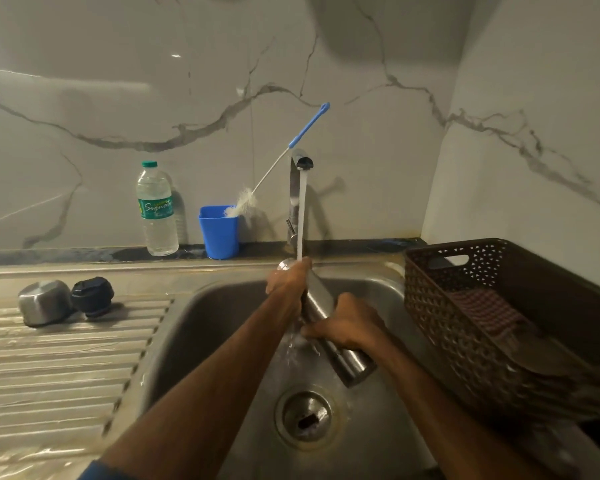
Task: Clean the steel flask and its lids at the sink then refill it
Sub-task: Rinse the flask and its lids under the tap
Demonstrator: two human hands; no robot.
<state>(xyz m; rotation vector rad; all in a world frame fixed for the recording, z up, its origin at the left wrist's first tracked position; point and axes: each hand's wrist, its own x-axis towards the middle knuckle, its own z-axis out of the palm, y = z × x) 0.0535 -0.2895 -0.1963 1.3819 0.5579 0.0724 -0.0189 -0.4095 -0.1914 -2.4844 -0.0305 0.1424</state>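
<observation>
1. The flask (352,360) is held over the sink (219,327), tilted, with its mouth up and away from the person and its base low and toward the right.
2. The left hand (288,279) grips the flask's upper end, fingers curled round it just below the mouth.
3. The right hand (347,324) grips the flask's middle, fingers wrapped across the body; the base sticks out below this hand.
4. The two hands sit close together on the flask, the left one higher and farther from the person.
5. Water (302,216) runs from the tap (296,199) straight down onto the top of the left hand and the flask's mouth, and splashes below, between the hands.
6. The drain (303,415) lies under the hands, nearer the person.
7. Well to the left of the left hand, the steel lid (44,302) and the black lid (92,296) rest side by side, touching, on the drainboard (66,368).
8. Beyond the left hand, on the bench (84,255) at the wall, stand a bottle (156,211) and a blue cup (219,233); a brush (279,159) leans out of the cup toward the tap.
9. To the right of the right hand sits a brown basket (430,306) with a checked cloth (482,308) in it.
</observation>
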